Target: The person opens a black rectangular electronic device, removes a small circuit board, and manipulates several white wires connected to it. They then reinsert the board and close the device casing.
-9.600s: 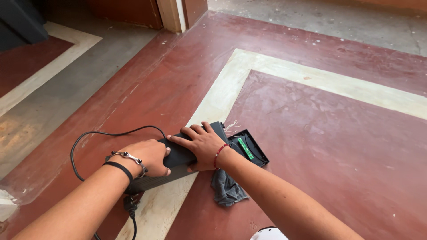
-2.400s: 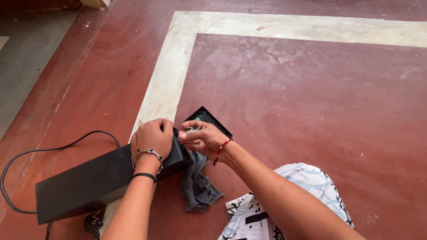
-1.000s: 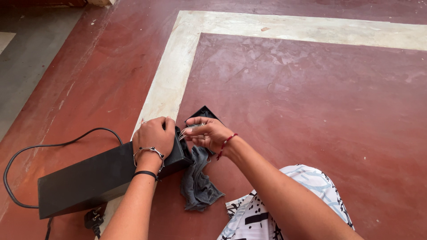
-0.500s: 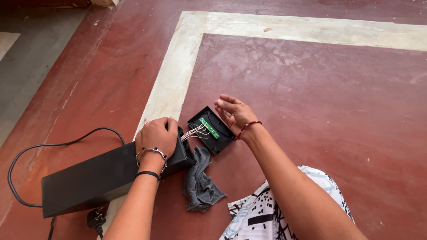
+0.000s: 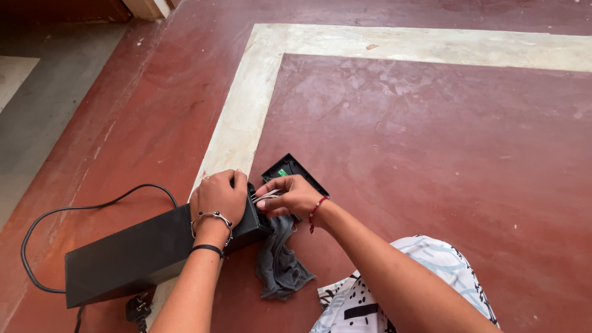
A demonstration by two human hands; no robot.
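Note:
A long black box point(image 5: 142, 253) lies on the red floor. My left hand point(image 5: 219, 197) grips its right end. My right hand point(image 5: 293, 196) pinches a bundle of thin pale wires point(image 5: 264, 196) that run out of that end. Just beyond my right hand lies the detached black front panel point(image 5: 293, 171) with a small green board inside; my fingers cover most of it. A dark grey cloth point(image 5: 279, 262) lies crumpled on the floor under my right wrist.
A black power cable point(image 5: 58, 213) loops from the box's left end, with its plug point(image 5: 139, 307) at the bottom edge. A pale stone band point(image 5: 237, 126) crosses the floor. My patterned clothing point(image 5: 425, 277) fills the lower right.
My right hand has come back from the open panel to the wires at the box's end and closed on them. My left hand has stayed on the box.

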